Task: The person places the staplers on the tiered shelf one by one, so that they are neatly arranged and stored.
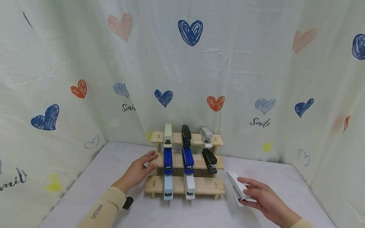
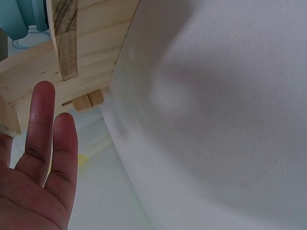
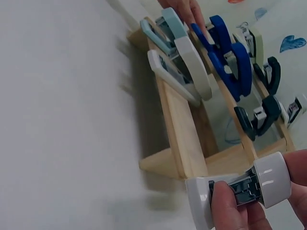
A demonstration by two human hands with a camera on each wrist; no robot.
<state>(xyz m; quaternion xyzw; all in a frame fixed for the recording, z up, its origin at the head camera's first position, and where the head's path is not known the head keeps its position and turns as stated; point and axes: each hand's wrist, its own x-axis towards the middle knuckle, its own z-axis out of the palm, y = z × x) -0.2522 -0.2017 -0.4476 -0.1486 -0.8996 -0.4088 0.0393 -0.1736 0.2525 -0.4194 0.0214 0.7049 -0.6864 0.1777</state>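
Note:
My right hand (image 1: 263,199) grips a white stapler (image 1: 236,185) by its end, just right of a three-tier wooden rack (image 1: 206,186). In the right wrist view, a fingertip lies in the gap between the white stapler's (image 3: 273,179) top arm and base. At the rack's left side, my left hand (image 1: 138,170) touches the end of the middle tier. Two of its fingers (image 2: 42,115) stretch out straight beside the wood in the left wrist view. Light blue (image 1: 168,187) and white (image 1: 189,186) staplers lie on the bottom tier.
Two blue staplers (image 1: 168,161) and a black one (image 1: 209,160) sit on the middle tier. Pale green (image 1: 167,135), black (image 1: 186,135) and light grey (image 1: 206,136) staplers line the top tier. A heart-printed curtain (image 1: 235,72) surrounds the white table (image 1: 195,219).

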